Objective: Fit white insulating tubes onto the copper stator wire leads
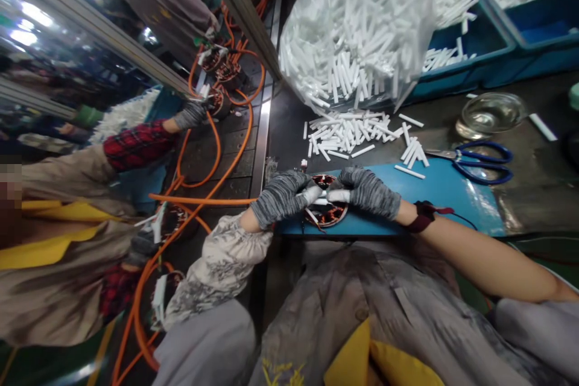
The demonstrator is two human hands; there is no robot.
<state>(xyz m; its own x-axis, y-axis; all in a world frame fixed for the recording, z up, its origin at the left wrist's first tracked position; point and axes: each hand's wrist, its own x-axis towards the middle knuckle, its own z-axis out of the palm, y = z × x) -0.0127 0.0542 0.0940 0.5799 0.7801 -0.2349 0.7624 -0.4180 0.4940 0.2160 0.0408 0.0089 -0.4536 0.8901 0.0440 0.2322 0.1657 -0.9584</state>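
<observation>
On the blue mat (434, 193) in front of me lies a round stator with copper windings (333, 216). My left hand (283, 198), in a grey striped glove with white-covered fingertips, bends its fingers over the stator's left side. From the other side my right hand (370, 192) reaches in, gloved the same way, with a dark band on its wrist. Between them the fingertips pinch a short white tube (321, 201) at the windings. Another white piece (312, 216) sticks out at the stator's lower left. My fingers hide part of the ring.
Loose white tubes (353, 132) lie beyond the mat, below a clear bag of tubes (357, 36). Blue-handled scissors (484, 163) and a glass bowl (491, 116) are on the right, blue bins (486, 66) behind. Leftward, orange hoses (217, 205) cross a line where co-workers' gloved hands handle stators.
</observation>
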